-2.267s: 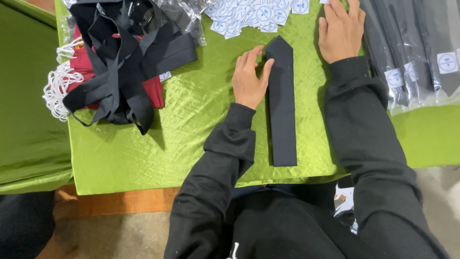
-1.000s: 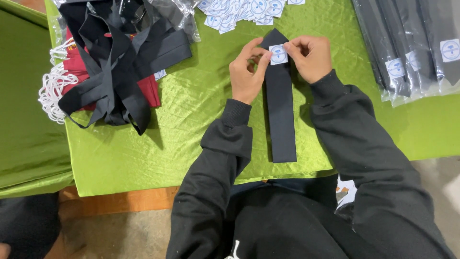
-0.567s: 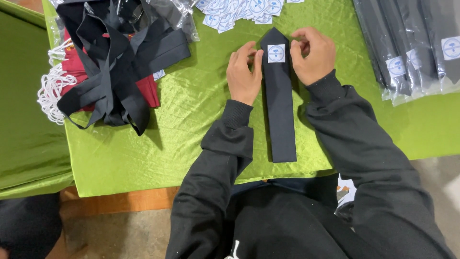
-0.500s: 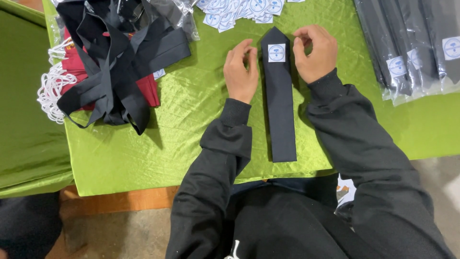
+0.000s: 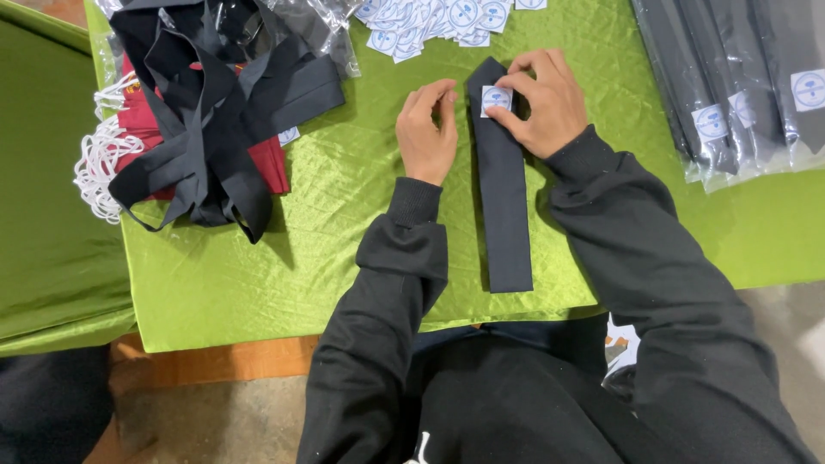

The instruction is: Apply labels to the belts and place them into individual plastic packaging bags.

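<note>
A folded black necktie [image 5: 504, 198] lies lengthwise on the green cloth [image 5: 344, 206], its pointed end away from me. A small white square label [image 5: 496, 100] sits on that far end. My right hand [image 5: 540, 101] presses the label with thumb and fingertips. My left hand [image 5: 427, 131] rests on the cloth just left of the tie, fingers curled, holding nothing.
A heap of loose black ties [image 5: 215, 112] lies on a red item with white cords [image 5: 101, 159] at the left. Several white labels [image 5: 430, 19] are scattered at the far edge. Bagged dark ties [image 5: 739, 77] are stacked at the right. The table's near edge is by my lap.
My right hand came back from the far edge with a label and set it on the tie's tip. My left hand has drawn slightly away from the tie.
</note>
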